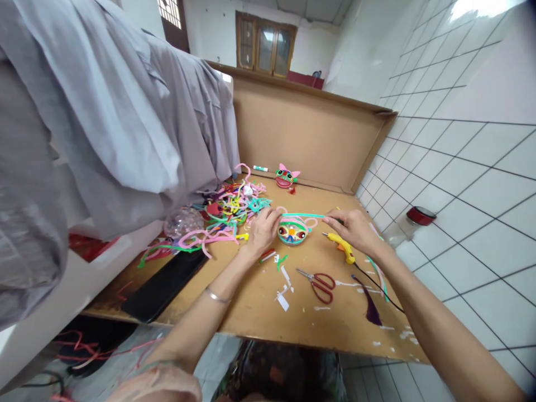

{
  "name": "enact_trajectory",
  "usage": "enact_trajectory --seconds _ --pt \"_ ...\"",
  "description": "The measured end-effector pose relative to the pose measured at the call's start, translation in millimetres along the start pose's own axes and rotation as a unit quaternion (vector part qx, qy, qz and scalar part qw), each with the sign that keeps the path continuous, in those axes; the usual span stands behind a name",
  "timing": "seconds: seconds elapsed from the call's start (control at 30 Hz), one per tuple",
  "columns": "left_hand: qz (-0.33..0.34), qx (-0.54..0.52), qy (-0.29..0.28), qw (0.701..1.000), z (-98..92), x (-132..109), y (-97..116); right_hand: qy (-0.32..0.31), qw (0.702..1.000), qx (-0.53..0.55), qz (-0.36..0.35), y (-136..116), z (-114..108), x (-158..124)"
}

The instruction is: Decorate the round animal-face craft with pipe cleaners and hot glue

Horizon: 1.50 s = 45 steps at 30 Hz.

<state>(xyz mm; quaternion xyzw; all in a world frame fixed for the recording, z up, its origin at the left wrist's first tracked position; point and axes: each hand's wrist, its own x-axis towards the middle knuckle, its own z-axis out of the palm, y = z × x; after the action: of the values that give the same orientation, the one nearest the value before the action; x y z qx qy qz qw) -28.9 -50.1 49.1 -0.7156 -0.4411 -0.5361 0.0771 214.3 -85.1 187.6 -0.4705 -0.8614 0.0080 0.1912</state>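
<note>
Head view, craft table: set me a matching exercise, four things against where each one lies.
Things:
1. scissors
2. glue gun
3. finished mask
4. pipe cleaner pile

Places:
A. at the back, by the cardboard wall
B. left of the left hand
C. near the front edge, red handles towards the right
D. just below the right hand

Pairs: 1-C, 2-D, 3-A, 4-B

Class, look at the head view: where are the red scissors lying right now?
The red scissors lie on the wooden table, nearer the right hand, just below the yellow glue gun.
</note>
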Motion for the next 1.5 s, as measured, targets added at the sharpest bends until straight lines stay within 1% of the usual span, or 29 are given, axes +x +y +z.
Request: enact_trajectory --seconds 0.1,0.23,0.4,0.53,0.67,0.73,0.8,0.9,1.0,1.07,1.13,1.23,1.3,1.33,1.4,1.43,1.5 --pt "0.02 0.011 -0.008 1.0 1.2 3.0 -1.4 0.015 0.999 0.041 0.0 -3.0 -2.7 2.4" --pt "0.039 0.012 -0.003 0.999 0.7 8.4 -2.3 0.039 0.995 0.093 0.002 -2.8 -5.8 5.6" --pt "0.052 0.014 -0.024 0.998 3.3 16.2 -2.0 0.052 0.987 0.149 0.021 1.0 -6.5 11.6" --pt "0.048 0.006 -0.018 0.999 6.5 21.8 0.5 0.07 0.979 0.188 0.042 1.6 -8.0 14.2" --pt "0.042 -0.008 -0.026 0.999 8.5 26.6 3.1 0.077 0.972 0.212 0.065 2.3 -9.7 14.0" --pt "0.032 -0.018 -0.019 0.999 9.8 29.0 2.6 0.077 0.97 0.219 0.074 3.9 -9.7 13.7" --pt "0.012 -0.034 -0.001 0.999 10.7 31.6 -0.1 0.071 0.972 0.212 0.072 7.0 -9.2 13.6" --pt "-0.019 -0.059 0.041 0.997 9.2 36.6 -8.4 0.056 0.984 0.158 0.055 15.7 -7.2 13.0" --pt "-0.039 -0.07 0.071 0.994 4.2 42.7 -19.6 0.044 0.997 0.054 0.032 28.8 -4.1 11.6" --pt "-0.048 -0.071 0.082 0.993 0.4 46.8 -26.1 0.047 0.999 -0.017 0.015 38.3 -2.2 10.4" --pt "-0.053 -0.069 0.093 0.992 -2.6 50.6 -30.4 0.066 0.994 -0.087 0.006 46.7 -0.6 9.4" --pt "-0.063 -0.071 0.107 0.99 -3.8 55.8 -33.3 0.106 0.974 -0.2 0.008 55.7 2.0 8.8" --pt "-0.078 -0.08 0.115 0.987 -2.5 59.2 -33.9 0.126 0.961 -0.245 0.029 59.7 4.9 9.2" --pt "-0.09 -0.085 0.119 0.985 -1.3 61.1 -34.0 0.133 0.959 -0.248 0.047 61.3 6.9 9.8" --pt "-0.121 -0.095 0.126 0.98 2.0 65.2 -33.6 0.144 0.965 -0.202 0.085 63.0 12.4 12.0" --pt "-0.142 -0.106 0.127 0.976 4.1 67.5 -32.8 0.15 0.971 -0.153 0.105 62.8 16.0 13.8" --pt "-0.189 -0.144 0.114 0.965 8.6 71.9 -29.3 0.156 0.977 -0.003 0.146 59.9 25.4 18.7"
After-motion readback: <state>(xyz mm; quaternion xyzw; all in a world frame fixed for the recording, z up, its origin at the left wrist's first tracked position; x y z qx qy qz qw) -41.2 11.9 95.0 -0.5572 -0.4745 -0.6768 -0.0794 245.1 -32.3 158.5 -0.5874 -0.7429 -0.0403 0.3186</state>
